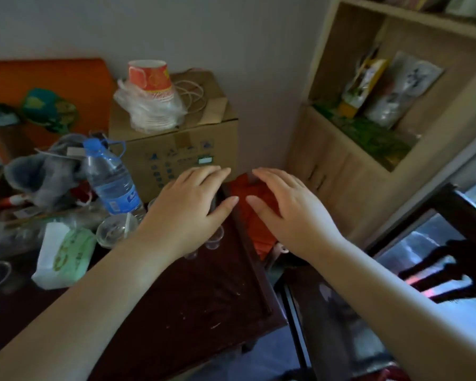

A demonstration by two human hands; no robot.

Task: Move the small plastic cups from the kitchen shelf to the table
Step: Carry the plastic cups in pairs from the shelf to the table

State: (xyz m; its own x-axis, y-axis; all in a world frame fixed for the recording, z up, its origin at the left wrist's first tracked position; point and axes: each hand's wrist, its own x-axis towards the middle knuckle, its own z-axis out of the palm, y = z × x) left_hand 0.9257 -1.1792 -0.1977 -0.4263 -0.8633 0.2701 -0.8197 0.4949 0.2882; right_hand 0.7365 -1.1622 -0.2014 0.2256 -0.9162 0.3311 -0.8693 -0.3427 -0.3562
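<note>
Right now I am holding both hands flat, palms down, over the far right corner of the dark counter (198,312). My left hand (188,213) is hovering with its fingers (204,174) extended and close together, gripping nothing, and it is covering most of the small plastic cups (213,240); two or three clear cups are peeking out beneath the palm, standing upright on the counter with their mouths facing up. My right hand (286,213) is likewise stretched flat and empty, hanging over a red cloth (248,213) just beyond the counter's right edge. A water bottle (109,180) is standing left of my left hand, a cardboard box (176,138) behind it.
</note>
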